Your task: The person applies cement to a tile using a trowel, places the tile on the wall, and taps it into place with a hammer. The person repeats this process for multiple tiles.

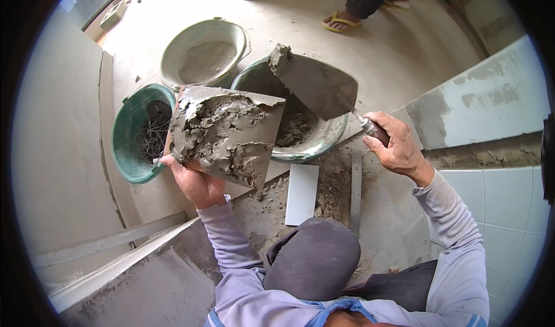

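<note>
My left hand [198, 184] is closed on the near left edge of a square tile [276, 132] coated with thick, rough grey mortar [222, 127]. In my right hand [399, 147] is the dark handle of a trowel [321, 90], its broad blade pointing up and left. A lump of mortar clings to the blade's tip. The blade hangs over a green bucket [312, 152] that has mortar inside, partly hidden by the trowel and the tile. The tile's right edge overlaps that bucket's left side.
A pale bucket [243, 35] of grey powder stands behind. A smaller green bucket [124, 148] at left holds tangled wire. A white tile [302, 194] and a metal straightedge [355, 191] lie among mortar crumbs. Someone's sandalled foot [341, 22] is at the back right. Tiled wall [509, 203] flanks my right.
</note>
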A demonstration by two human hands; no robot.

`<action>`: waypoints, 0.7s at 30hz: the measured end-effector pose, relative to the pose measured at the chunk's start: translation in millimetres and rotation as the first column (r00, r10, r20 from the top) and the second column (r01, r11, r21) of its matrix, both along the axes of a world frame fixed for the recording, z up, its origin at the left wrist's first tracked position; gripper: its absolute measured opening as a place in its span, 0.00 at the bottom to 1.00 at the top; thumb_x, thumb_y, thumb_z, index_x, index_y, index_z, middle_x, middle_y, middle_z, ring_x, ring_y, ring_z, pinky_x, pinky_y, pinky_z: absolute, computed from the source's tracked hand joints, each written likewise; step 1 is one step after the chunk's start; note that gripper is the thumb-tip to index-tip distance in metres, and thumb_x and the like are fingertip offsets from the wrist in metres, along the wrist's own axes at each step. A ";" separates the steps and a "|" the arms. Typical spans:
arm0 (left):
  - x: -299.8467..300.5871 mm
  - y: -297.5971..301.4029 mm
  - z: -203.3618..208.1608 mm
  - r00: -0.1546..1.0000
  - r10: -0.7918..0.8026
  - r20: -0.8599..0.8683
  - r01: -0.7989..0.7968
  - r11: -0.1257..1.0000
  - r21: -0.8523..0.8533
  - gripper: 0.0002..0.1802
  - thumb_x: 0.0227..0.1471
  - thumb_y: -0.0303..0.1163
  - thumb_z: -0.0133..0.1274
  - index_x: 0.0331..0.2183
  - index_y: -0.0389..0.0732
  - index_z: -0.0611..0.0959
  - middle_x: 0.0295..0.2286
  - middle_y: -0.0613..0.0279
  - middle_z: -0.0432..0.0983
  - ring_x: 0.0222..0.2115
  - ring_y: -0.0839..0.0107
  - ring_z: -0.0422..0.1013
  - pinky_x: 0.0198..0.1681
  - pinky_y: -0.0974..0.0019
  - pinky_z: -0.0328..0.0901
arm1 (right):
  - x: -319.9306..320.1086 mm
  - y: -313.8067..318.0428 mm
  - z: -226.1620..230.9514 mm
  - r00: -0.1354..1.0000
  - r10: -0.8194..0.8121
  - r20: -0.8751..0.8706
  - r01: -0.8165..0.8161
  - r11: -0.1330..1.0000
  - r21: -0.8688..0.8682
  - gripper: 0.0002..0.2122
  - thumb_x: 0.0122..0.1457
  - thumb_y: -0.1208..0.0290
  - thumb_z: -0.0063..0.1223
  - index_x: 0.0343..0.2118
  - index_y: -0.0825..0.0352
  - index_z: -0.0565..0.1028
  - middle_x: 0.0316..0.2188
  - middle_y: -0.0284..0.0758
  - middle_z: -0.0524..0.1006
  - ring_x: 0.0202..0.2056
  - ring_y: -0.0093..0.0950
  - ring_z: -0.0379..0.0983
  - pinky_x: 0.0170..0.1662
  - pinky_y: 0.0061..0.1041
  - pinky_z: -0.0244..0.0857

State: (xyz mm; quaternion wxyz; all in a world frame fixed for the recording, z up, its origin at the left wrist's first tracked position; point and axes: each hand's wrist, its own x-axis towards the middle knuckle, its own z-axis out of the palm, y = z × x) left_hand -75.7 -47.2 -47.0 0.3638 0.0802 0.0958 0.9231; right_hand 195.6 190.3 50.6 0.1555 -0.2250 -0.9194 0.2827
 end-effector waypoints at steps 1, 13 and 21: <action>6.8 2.6 1.8 1.000 0.000 -0.005 0.000 0.999 -0.038 0.38 0.59 0.59 0.25 0.58 0.40 0.58 0.56 0.52 0.58 0.56 0.52 0.57 0.59 0.45 0.52 | 6.2 -3.5 3.2 1.000 -0.018 -0.024 0.020 0.998 0.051 0.13 0.47 0.76 0.56 0.38 0.68 0.72 0.26 0.40 0.73 0.27 0.35 0.73 0.32 0.29 0.66; 87.0 32.8 37.3 0.940 -0.339 0.018 0.334 0.933 0.131 0.36 0.60 0.56 0.26 0.57 0.37 0.60 0.55 0.48 0.60 0.54 0.51 0.60 0.57 0.47 0.56 | 71.7 -22.7 -48.4 0.955 -0.065 -0.290 0.212 0.833 0.512 0.22 0.39 0.88 0.51 0.42 0.68 0.71 0.32 0.37 0.70 0.32 0.37 0.70 0.33 0.32 0.66; 69.3 24.0 40.3 0.975 -0.219 0.033 0.221 0.972 -0.078 0.35 0.60 0.56 0.27 0.56 0.37 0.62 0.54 0.49 0.62 0.52 0.55 0.63 0.56 0.50 0.58 | 83.9 -25.7 -28.1 0.962 -0.211 -0.176 0.273 0.806 0.525 0.16 0.45 0.80 0.56 0.40 0.69 0.71 0.33 0.38 0.71 0.32 0.38 0.71 0.34 0.32 0.67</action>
